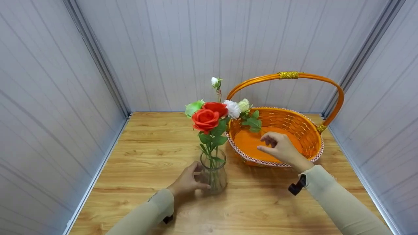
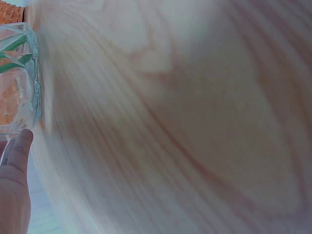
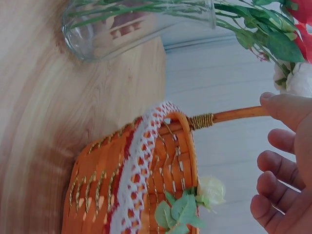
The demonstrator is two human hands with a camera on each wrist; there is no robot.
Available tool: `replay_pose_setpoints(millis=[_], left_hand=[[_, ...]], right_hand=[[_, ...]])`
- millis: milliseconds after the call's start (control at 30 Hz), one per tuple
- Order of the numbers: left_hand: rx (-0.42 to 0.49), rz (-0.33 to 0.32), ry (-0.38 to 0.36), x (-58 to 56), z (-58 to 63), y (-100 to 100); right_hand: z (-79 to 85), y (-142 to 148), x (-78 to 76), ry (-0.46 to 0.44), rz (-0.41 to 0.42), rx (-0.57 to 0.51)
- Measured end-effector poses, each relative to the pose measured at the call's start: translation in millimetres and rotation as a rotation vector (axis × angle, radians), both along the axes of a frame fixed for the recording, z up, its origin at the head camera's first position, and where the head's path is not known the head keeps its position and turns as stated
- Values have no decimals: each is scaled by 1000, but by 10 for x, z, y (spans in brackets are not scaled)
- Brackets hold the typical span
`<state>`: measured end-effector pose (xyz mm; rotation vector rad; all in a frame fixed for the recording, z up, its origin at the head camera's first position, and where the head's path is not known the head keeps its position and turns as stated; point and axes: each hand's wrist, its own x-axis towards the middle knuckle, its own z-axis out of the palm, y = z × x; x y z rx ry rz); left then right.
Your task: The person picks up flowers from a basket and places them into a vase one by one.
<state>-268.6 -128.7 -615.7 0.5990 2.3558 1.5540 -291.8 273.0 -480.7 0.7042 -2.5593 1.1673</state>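
A clear glass vase (image 1: 212, 179) stands upright on the table with several flower stems in it. Its blooms include red roses (image 1: 205, 120), a white ruffled flower (image 1: 232, 109) and a green one (image 1: 194, 108). My left hand (image 1: 187, 181) holds the vase from its left side, thumb in front, fingers behind. Over the orange basket (image 1: 240, 151), my right hand (image 1: 277, 148) hovers with loosely bent fingers and nothing between them. A cream rose (image 3: 210, 191) with green leaves (image 3: 183, 212) shows at the basket's rim; its stem's lower end is hidden.
The basket's tall arched handle (image 1: 289, 75) rises above the right hand, and a red-and-white trim runs round its rim. Grey panel walls (image 1: 163, 55) enclose the wooden table (image 1: 147, 147) at the back and both sides.
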Motion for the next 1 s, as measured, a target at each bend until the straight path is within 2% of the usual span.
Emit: replay_pose_setpoints(millis=[267,567,1000], left_hand=[[28,2,-15,0,-18,18],[1,13,-16,8,-10,23],[25,18,-22,4,-13,22]], right_hand=[[61,130,7,-6,-42,18],[111,233,5,-19,-93,25],[38,425,-24,-21,-144,47]])
